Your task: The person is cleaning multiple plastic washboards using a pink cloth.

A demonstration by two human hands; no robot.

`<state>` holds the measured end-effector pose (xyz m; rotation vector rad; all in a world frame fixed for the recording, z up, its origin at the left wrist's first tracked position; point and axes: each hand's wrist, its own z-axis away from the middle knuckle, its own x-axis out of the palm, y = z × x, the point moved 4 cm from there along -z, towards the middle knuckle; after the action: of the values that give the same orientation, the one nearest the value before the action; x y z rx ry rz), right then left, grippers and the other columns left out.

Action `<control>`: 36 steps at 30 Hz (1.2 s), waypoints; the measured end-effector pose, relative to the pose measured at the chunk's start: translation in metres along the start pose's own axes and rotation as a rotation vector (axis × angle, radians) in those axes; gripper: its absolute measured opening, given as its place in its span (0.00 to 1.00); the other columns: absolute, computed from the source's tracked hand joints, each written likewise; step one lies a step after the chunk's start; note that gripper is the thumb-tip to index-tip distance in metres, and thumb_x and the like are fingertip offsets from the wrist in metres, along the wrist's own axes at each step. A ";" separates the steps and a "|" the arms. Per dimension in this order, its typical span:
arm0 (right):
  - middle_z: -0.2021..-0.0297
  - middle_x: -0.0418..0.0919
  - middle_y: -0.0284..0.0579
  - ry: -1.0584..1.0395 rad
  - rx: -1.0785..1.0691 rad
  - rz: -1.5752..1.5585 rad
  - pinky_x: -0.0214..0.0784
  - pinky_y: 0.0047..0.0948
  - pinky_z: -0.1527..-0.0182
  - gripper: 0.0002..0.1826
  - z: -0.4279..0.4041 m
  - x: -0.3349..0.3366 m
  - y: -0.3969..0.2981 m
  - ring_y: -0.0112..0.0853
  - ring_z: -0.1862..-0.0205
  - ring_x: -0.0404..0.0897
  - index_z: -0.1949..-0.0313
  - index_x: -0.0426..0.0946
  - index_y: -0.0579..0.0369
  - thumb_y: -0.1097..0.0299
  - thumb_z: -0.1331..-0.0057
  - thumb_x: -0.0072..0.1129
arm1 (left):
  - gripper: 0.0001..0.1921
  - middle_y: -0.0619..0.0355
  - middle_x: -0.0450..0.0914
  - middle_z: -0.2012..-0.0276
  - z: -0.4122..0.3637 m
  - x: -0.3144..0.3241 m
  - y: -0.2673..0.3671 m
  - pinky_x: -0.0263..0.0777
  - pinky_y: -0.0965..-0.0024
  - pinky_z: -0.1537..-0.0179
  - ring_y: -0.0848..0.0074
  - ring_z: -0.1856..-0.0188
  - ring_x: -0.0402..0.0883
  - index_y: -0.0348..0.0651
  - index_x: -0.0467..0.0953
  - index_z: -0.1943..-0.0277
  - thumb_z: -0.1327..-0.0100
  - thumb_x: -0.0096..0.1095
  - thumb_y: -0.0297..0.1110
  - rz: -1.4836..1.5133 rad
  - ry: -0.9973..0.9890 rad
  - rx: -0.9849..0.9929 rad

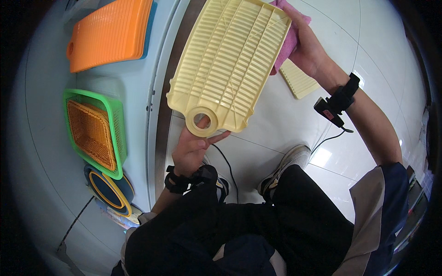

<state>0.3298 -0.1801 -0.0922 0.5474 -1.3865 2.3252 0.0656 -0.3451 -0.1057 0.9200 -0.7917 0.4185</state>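
A pale yellow plastic washboard (231,62) is held up before me, its ribbed side with long stiffening bars facing me. My left hand (190,150) grips its lower end, one finger showing through the round hanging hole. At the upper right edge, my right hand (305,48) holds a pink cloth (288,48) against the board. Part of the right hand's fingers is hidden by the cloth and the board. Below the right hand, on the floor, lies a second pale yellow ribbed board (299,81), partly covered from view.
On the light-blue shelf (136,86) to my left are stacked orange washboards (107,34) with a blue one (150,31) beneath. Nearby stand a green plastic basket (119,134) holding wicker baskets (91,134), and oval dark-and-yellow items (107,189). A black cable (229,165) crosses the tiled floor (262,138).
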 end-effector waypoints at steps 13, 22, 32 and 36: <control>0.55 0.76 0.39 -0.075 -0.568 0.710 0.69 0.24 0.56 0.17 0.011 0.033 -0.020 0.26 0.58 0.73 0.42 0.71 0.55 0.64 0.26 0.43 | 0.21 0.55 0.79 0.56 0.005 -0.002 0.003 0.75 0.70 0.53 0.72 0.54 0.80 0.34 0.70 0.46 0.42 0.64 0.22 -0.527 0.345 -0.064; 0.41 0.72 0.48 -0.997 -1.038 1.222 0.63 0.40 0.36 0.28 0.094 0.116 0.088 0.40 0.37 0.70 0.42 0.69 0.54 0.67 0.43 0.62 | 0.18 0.55 0.81 0.58 0.017 -0.003 0.006 0.75 0.72 0.54 0.75 0.56 0.81 0.32 0.73 0.48 0.40 0.66 0.23 -0.810 0.157 0.071; 0.46 0.76 0.48 -0.642 -0.887 1.466 0.68 0.41 0.41 0.24 -0.001 0.055 -0.001 0.44 0.46 0.76 0.40 0.69 0.51 0.63 0.34 0.57 | 0.18 0.53 0.82 0.57 0.019 -0.001 0.005 0.76 0.73 0.55 0.75 0.56 0.82 0.32 0.72 0.48 0.40 0.67 0.24 -0.678 0.229 -0.045; 0.47 0.76 0.49 -0.471 -0.676 1.430 0.68 0.41 0.41 0.22 -0.010 0.039 -0.002 0.46 0.46 0.75 0.42 0.70 0.55 0.65 0.35 0.58 | 0.17 0.54 0.82 0.58 0.017 -0.004 0.003 0.75 0.74 0.55 0.76 0.57 0.82 0.32 0.73 0.49 0.41 0.67 0.23 -0.706 0.261 -0.013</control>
<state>0.2958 -0.1657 -0.0751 -0.2952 -3.3809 2.2275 0.0534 -0.3576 -0.1006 1.0410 -0.1984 -0.0885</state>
